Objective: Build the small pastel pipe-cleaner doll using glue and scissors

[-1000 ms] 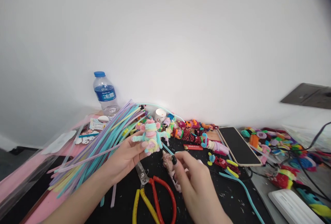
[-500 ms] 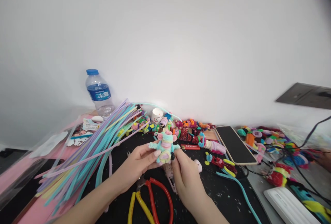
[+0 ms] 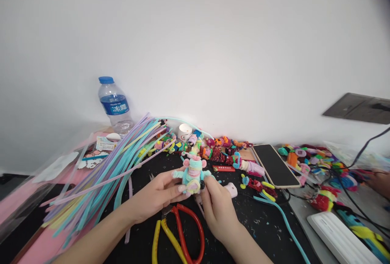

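Note:
Between my two hands is a small pipe-cleaner doll [image 3: 194, 172] in pastel blue, pink and pale yellow, with round pink ears and arms stretched out sideways. My left hand [image 3: 164, 193] pinches its left side, thumb in front. My right hand [image 3: 215, 197] grips the other side, thumb and finger by its lower body. Under the hands, on the black mat [image 3: 140, 235], lie pliers with yellow handles [image 3: 169, 235] and a tool with red handles [image 3: 195, 231]; their heads are partly hidden. A pale pink object [image 3: 231, 190] shows behind my right hand.
Left lies a bundle of pastel pipe cleaners [image 3: 115, 174], with a water bottle [image 3: 115, 105] behind it. Finished-looking fuzzy figures [image 3: 219, 154] line the wall by a paper cup [image 3: 184, 133]. Rightward are a phone [image 3: 276, 166], cables, a white power strip [image 3: 338, 235] and another person's hand [image 3: 378, 182].
The doll is tipped slightly, its head lower and more turned toward me. Both hands keep hold of it. The whole view has shifted a little.

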A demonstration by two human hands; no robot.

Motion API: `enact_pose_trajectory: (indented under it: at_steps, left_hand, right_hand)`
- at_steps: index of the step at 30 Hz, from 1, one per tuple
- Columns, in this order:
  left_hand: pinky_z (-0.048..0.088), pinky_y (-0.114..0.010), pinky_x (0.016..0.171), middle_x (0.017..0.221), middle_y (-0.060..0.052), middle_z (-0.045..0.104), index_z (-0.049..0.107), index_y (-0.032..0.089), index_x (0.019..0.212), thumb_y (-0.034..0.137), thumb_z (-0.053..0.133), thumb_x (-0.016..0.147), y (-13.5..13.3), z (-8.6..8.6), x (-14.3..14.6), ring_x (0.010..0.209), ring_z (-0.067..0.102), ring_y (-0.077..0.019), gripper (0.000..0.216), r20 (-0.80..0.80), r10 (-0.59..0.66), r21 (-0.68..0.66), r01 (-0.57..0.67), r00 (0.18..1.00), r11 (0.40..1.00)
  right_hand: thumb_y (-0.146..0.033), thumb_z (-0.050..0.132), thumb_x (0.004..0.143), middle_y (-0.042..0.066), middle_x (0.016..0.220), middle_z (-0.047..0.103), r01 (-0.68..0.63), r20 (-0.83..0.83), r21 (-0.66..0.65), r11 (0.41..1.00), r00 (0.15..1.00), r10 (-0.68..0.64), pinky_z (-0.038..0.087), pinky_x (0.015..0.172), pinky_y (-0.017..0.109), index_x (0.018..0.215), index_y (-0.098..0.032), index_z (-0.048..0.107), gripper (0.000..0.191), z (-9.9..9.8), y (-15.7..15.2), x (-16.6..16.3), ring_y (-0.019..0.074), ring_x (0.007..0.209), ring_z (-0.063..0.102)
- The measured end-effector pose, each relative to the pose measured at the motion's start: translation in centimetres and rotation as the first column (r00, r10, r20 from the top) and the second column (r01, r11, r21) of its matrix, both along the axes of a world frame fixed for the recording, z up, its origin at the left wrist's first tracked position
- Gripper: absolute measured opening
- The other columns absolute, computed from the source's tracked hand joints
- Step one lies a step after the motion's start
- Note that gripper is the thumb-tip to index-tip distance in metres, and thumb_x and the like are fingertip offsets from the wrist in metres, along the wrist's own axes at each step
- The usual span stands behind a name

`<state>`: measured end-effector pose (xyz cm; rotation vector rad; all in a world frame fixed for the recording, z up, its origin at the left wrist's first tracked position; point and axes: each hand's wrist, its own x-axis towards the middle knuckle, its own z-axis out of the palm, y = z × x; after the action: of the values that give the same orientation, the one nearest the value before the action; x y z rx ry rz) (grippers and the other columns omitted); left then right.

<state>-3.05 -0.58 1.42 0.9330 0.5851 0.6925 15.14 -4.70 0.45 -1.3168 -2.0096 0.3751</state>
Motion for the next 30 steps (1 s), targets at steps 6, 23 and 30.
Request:
enact_pose_trajectory:
  at_steps: [6,23,30]
  left_hand:
    - [0.043,-0.041,0.098,0.123,-0.006,0.062,0.058,0.028,0.12,0.024,0.064,0.079,-0.12,0.12,0.01,0.114,0.055,-0.0244,0.041,0.011,0.038,0.003,-0.038,0.999,0.999]
    - [0.045,-0.043,0.094,0.109,-0.008,0.068,0.068,0.022,0.106,0.028,0.064,0.079,-0.18,-0.51,0.4,0.1,0.062,-0.0241,0.028,0.1,0.099,-0.041,-0.095,0.99,0.995]
    - [0.046,-0.038,0.086,0.102,-0.008,0.07,0.067,0.023,0.108,0.03,0.07,0.073,-0.01,-0.29,0.29,0.091,0.063,-0.0218,0.036,0.074,0.058,-0.032,-0.056,0.996,0.998]
  right_hand:
    - [-0.016,0.031,0.091,-0.001,0.063,0.046,0.049,0.002,0.04,0.998,0.999,-0.049,0.031,0.052,0.025,0.074,-0.021,0.038,0.019,-0.03,-0.35,0.05,0.0143,0.055,0.044]
    - [-0.016,0.038,0.089,-0.003,0.055,0.048,0.131,0.007,0.195,0.972,0.991,-0.135,0.031,0.048,0.023,0.073,-0.019,0.047,0.019,0.14,-0.45,0.21,0.0116,0.047,0.045]
    - [-0.014,0.037,0.088,-0.004,0.052,0.044,0.158,0.043,0.28,0.947,0.983,-0.177,0.028,0.049,0.025,0.069,-0.02,0.045,0.021,0.51,-0.5,0.39,0.0116,0.045,0.043]
